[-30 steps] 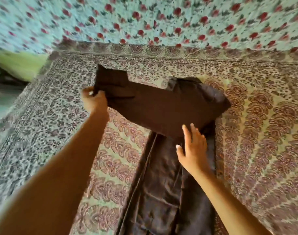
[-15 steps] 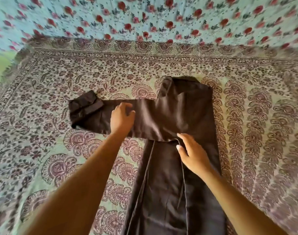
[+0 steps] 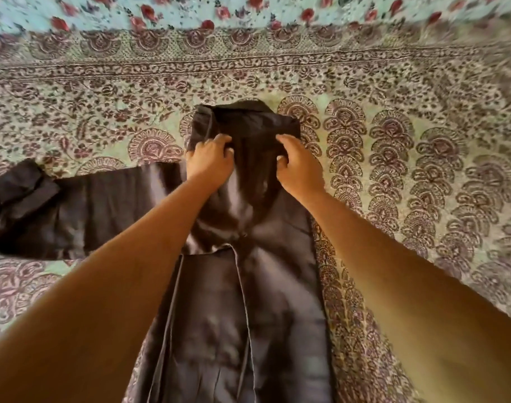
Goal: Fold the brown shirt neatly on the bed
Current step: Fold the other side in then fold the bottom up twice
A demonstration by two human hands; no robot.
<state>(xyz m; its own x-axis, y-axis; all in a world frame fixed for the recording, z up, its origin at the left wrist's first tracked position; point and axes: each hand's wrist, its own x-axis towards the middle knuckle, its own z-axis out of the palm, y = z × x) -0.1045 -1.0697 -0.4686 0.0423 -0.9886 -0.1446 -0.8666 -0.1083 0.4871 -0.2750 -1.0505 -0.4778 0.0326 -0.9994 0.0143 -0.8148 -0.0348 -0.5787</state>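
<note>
The brown shirt (image 3: 248,301) lies lengthwise down the middle of the bed, its collar end at the far end. One sleeve (image 3: 73,210) is laid across to the left, its cuff at the frame's left edge. My left hand (image 3: 209,161) grips the cloth near the collar on the left side, fingers curled into the fabric. My right hand (image 3: 299,165) rests on the right shoulder area with fingers curled onto the cloth. The shirt's lower part runs out of the frame at the bottom.
The bed is covered by a cream bedspread (image 3: 408,170) with dark paisley and floral print. Beyond its far border lies a pale blue sheet (image 3: 190,13) with red flowers.
My left hand left the sleeve, which now lies flat to the left, and moved up to the collar. My right hand moved up from the shirt's middle to the right shoulder.
</note>
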